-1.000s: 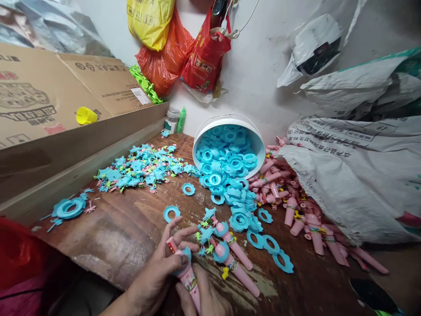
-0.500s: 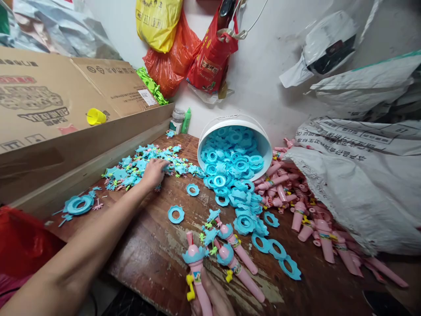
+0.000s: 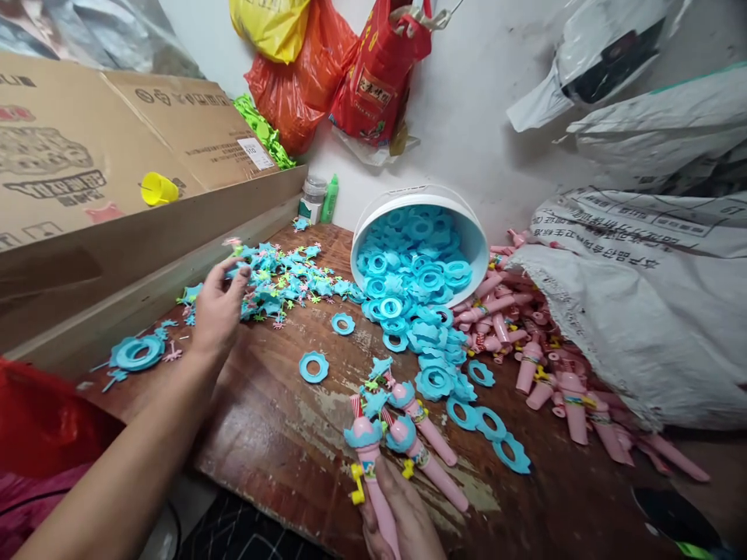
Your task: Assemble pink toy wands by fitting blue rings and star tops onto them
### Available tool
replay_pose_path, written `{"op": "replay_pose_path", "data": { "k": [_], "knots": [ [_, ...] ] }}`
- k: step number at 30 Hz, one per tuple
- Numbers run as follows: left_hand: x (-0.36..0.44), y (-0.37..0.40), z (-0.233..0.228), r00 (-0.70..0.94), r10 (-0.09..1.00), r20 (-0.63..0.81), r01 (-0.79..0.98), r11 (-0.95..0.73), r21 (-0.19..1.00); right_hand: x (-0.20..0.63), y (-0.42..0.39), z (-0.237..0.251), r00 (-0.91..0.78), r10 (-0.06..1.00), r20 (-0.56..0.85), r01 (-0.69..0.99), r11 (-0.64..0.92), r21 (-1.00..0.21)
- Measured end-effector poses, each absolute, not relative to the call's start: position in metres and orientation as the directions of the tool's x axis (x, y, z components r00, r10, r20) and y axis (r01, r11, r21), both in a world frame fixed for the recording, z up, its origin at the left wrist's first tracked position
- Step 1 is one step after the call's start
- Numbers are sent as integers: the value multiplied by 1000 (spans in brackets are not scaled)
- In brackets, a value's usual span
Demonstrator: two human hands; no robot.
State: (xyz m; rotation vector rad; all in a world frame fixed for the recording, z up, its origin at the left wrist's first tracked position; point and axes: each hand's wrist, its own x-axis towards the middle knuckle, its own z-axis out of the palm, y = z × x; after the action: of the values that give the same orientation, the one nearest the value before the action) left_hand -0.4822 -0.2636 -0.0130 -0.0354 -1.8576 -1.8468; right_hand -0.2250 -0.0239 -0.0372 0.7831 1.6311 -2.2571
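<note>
- Blue-collared pink plastic wand (image 3: 377, 490): near centre, gripped by my right fingers (image 3: 398, 498); swinging it right could knock two similar wands (image 3: 435, 474).
- My left fingers (image 3: 215, 278) half-curl at the left heap of blue plastic stars (image 3: 274, 288); holding any, I can't tell. Tangling could drag extras.

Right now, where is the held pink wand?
In the head view, the held pink wand is at bottom centre, in the right hand, just left of two similar wands on the tabletop.

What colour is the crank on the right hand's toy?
Yellow crank, best seen in the head view.
</note>
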Motion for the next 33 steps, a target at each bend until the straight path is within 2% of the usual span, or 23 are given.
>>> {"op": "replay_pose_path", "data": {
  "k": [1, 2, 3, 5, 6, 8, 11, 14, 19, 23, 27, 33],
  "knots": [
    [-471, -261, -6, -881, -357, 310, 351, -55, 935, -224, -24, -37, -820, 136, -557, 486, -348, -801],
    [-456, -255, -2, -905, -331, 266, 323, -129, 938, -223, -23, -36, -815, 168, -555, 478, -346, -807],
    [-438, -248, 0, -932, -262, 250, 292, -135, 947, -221, -22, -34, -813, 199, -548, 471, -330, -818],
    [-396, -229, -8, -986, -5, 169, 169, -61, 984, -219, -16, -29, -823, 229, -519, 474, -226, -851],
    [-376, -219, -17, -985, 131, 110, 111, 6, 994, -218, -13, -26, -837, 227, -497, 478, -137, -868],
    [-342, -201, -39, -946, 320, 52, 94, 118, 989, -216, -4, -22, -884, 231, -406, 437, 99, -894],
    [-317, -187, -68, -888, 458, 33, 163, 249, 955, -213, 9, -20, -946, 242, -216, 308, 467, -829],
    [-319, -188, -77, -856, 514, 53, 211, 254, 944, -208, 18, -21, -967, 177, -184, 255, 655, -711],
    [-332, -194, -70, -834, 548, 67, 228, 231, 946, -202, 17, -21, -974, 195, -115, 219, 690, -690],
    [-334, -192, -68, -831, 554, 43, 227, 268, 936, -207, 15, -21, -981, 103, -167, 189, 729, -658],
    [-334, -191, -68, -828, 561, 26, 212, 270, 939, -214, 15, -23, -972, 118, -202, 225, 707, -670],
    [-336, -191, -64, -837, 545, -49, 135, 292, 947, -218, 8, -18, -950, 187, -251, 313, 555, -770]
  ]
}}
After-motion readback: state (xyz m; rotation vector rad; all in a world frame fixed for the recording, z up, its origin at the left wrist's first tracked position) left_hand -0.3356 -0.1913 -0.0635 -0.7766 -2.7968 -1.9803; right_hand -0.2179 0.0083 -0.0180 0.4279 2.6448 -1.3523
